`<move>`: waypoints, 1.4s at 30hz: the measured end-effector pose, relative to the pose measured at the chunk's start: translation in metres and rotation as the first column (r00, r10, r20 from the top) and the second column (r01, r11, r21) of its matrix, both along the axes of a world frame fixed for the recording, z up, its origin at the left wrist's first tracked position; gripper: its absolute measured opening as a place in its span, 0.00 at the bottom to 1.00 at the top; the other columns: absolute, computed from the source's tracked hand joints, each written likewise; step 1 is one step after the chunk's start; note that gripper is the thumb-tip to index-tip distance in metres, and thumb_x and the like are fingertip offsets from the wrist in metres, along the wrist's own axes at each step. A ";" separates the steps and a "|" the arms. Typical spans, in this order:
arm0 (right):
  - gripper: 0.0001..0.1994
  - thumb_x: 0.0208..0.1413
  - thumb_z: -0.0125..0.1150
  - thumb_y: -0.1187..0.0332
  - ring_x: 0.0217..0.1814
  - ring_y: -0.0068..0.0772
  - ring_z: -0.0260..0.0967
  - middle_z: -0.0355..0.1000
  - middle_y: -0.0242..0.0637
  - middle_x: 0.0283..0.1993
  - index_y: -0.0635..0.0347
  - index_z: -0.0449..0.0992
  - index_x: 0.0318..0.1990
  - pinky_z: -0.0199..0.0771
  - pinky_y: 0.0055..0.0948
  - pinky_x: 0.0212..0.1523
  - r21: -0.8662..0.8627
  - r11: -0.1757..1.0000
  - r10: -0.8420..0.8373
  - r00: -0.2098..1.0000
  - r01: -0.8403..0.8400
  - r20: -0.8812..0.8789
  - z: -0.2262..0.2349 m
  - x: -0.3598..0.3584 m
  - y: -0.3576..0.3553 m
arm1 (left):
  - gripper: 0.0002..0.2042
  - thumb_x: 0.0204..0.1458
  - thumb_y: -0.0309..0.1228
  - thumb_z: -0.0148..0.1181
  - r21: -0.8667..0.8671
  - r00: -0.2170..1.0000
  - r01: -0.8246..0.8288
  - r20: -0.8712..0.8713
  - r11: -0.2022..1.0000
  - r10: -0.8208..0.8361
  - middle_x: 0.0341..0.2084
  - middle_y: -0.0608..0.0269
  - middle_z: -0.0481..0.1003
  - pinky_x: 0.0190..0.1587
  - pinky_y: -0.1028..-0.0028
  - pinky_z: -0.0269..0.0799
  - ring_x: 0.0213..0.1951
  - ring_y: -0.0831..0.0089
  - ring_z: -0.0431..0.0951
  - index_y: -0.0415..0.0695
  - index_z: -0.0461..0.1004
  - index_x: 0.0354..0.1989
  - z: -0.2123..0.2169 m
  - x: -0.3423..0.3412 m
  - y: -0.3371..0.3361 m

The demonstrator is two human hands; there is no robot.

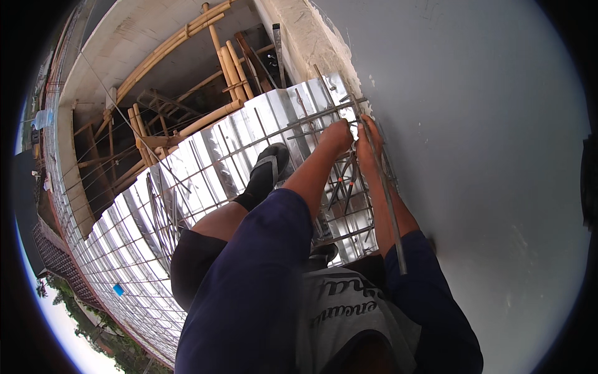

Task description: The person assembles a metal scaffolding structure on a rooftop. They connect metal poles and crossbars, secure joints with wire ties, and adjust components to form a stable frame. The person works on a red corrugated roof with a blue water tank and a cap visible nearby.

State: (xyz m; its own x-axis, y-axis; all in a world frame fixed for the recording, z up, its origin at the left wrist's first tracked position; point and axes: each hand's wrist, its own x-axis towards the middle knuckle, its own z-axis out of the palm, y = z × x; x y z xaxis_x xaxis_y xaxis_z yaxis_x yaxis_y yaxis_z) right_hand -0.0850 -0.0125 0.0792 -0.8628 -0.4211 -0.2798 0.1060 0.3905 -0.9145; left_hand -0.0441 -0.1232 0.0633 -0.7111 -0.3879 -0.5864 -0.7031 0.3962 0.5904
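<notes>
At the top of a steel rebar grid, by the grey wall, my two hands work close together. My left hand (337, 136) is closed, its fingers curled near a bar crossing; what lies inside them is hidden. My right hand (368, 141) is beside it, its fingers bent around a long rebar rod (390, 215). This rod slants down over my right forearm, its cut end near my sleeve. Just below my hands, dark-handled pincers (340, 187) with orange marks rest among the bars, handles spread. Under the grid lies shiny corrugated metal decking (208, 167).
A smooth grey wall (486, 187) stands close on my right. Beyond the decking's far edge is an opening with bamboo scaffolding (233, 71). Loose rods (163, 215) lie on the grid at left, and a blue object (118, 290) sits further off. My shod foot (273, 159) stands on the grid.
</notes>
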 end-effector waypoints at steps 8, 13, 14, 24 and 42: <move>0.13 0.63 0.47 0.66 0.28 0.21 0.65 0.70 0.33 0.33 0.60 0.71 0.51 0.67 0.24 0.32 -0.089 0.990 0.111 0.994 -0.109 0.014 0.100 -0.017 0.007 | 0.20 0.54 0.37 0.53 -0.531 0.926 0.217 -0.153 0.819 -0.345 0.41 0.43 0.76 0.51 0.58 0.68 0.48 0.49 0.75 0.48 0.66 0.56 0.107 -0.018 -0.019; 0.12 0.63 0.47 0.66 0.24 0.16 0.62 0.69 0.30 0.30 0.59 0.72 0.49 0.64 0.20 0.28 -0.241 0.961 0.165 0.981 -0.136 0.106 0.130 -0.007 0.009 | 0.18 0.56 0.41 0.54 -0.309 0.801 0.512 -0.167 0.802 -0.575 0.42 0.52 0.74 0.53 0.59 0.66 0.52 0.58 0.72 0.47 0.71 0.51 0.137 -0.011 -0.055; 0.12 0.63 0.47 0.66 0.24 0.16 0.62 0.69 0.30 0.30 0.59 0.72 0.49 0.64 0.20 0.28 -0.272 0.951 0.187 0.974 -0.147 0.127 0.134 -0.004 0.007 | 0.17 0.56 0.41 0.53 -0.290 0.792 0.526 -0.175 0.799 -0.585 0.41 0.52 0.74 0.52 0.59 0.66 0.51 0.58 0.72 0.46 0.71 0.50 0.141 -0.006 -0.065; 0.23 0.58 0.57 0.65 0.50 0.33 0.71 0.73 0.43 0.47 0.65 0.65 0.59 0.71 0.30 0.47 -0.087 0.942 0.334 0.900 -0.323 0.279 0.091 0.003 0.045 | 0.09 0.57 0.33 0.53 -0.462 0.840 0.296 -0.291 0.836 -0.458 0.27 0.51 0.71 0.41 0.59 0.67 0.37 0.51 0.72 0.40 0.68 0.34 0.166 0.175 -0.155; 0.19 0.50 0.60 0.59 0.39 0.50 0.74 0.73 0.47 0.34 0.64 0.65 0.43 0.72 0.45 0.42 0.674 0.737 -0.067 0.988 -0.046 0.141 -0.087 0.120 0.097 | 0.15 0.62 0.42 0.48 0.093 0.608 -0.726 -0.378 0.682 0.699 0.15 0.73 0.58 0.19 0.79 0.53 0.17 0.85 0.57 0.43 0.64 0.31 0.120 0.349 -0.114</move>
